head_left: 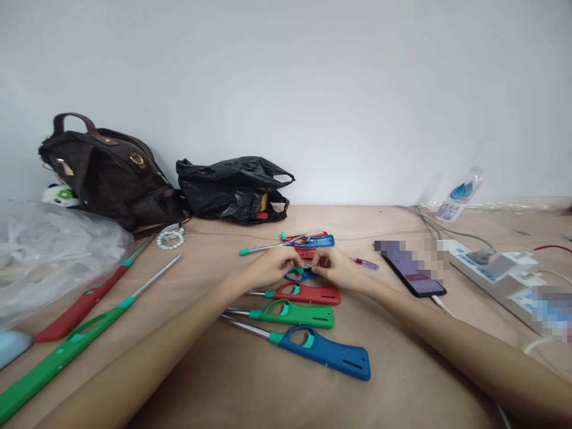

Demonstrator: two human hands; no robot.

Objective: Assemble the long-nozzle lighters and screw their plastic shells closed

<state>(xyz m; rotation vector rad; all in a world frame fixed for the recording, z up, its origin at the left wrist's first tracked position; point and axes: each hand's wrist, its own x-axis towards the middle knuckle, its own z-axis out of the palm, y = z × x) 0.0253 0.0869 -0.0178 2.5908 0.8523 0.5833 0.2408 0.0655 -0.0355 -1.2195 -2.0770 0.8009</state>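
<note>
My left hand [273,266] and my right hand [336,267] meet over a small blue lighter part [300,274] and both pinch it just above the table. Right in front of them lie three long-nosed lighters side by side: a red one [308,293], a green one [295,313] and a blue one [326,351]. Behind my hands an opened blue lighter shell [318,241] lies with red pieces, wires and a metal tube with a teal tip [263,248]. A small screwdriver [365,263] rests right of my right hand.
At left lie a long red lighter [84,304] and a long green lighter [62,353], beside clear plastic bags [49,250]. A brown handbag [107,173], a black plastic bag [232,187] and a bead bracelet [170,239] are behind. A phone [415,273], power strip [496,268] and bottle [460,193] sit right.
</note>
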